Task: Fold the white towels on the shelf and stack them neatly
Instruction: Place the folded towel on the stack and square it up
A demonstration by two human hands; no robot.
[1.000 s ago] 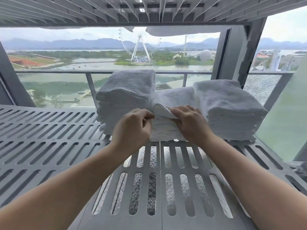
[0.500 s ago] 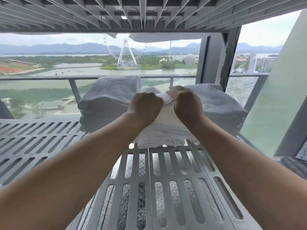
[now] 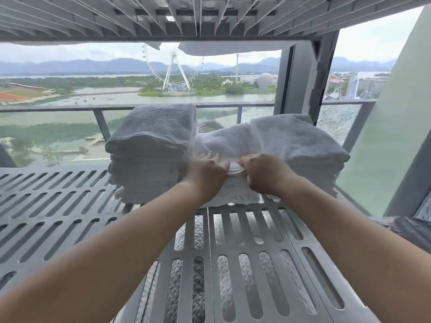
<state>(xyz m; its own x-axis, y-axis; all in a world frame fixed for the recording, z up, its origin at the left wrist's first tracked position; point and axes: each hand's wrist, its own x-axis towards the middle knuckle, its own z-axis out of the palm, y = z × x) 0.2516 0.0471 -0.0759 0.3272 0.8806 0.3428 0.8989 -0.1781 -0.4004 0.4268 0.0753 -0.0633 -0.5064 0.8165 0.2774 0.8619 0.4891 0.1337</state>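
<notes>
Between two taller piles, at the far edge of the slatted grey shelf (image 3: 58, 201), sits the middle towel (image 3: 224, 141), and everything else here is best read from it. Only the head view shows this moment. Touching the towel's left side stands the left stack (image 3: 151, 155), square and even; against its right side leans the right stack (image 3: 300, 145), a little lower. The towel looks wedged between them so that the neighbours keep it from sliding while it is worked. On its near top edge lies the left hand (image 3: 207, 170), fingers nearly straight and pressing down, probably to pin the layers. Just right of it on the same edge, the right hand (image 3: 263, 173) is curled, pinching a doubled white hem that shows between the two hands; this grip suits drawing the fold tight and lining up its corners. Below the towel, through the shelf's slots, a quilted cloth (image 3: 245, 271) is visible. Above it runs an upper shelf (image 3: 210, 17), and behind it a railing (image 3: 58, 108). I judge the fold to be nearly finished, with smoothing and squaring against the neighbouring stacks left to do.
</notes>
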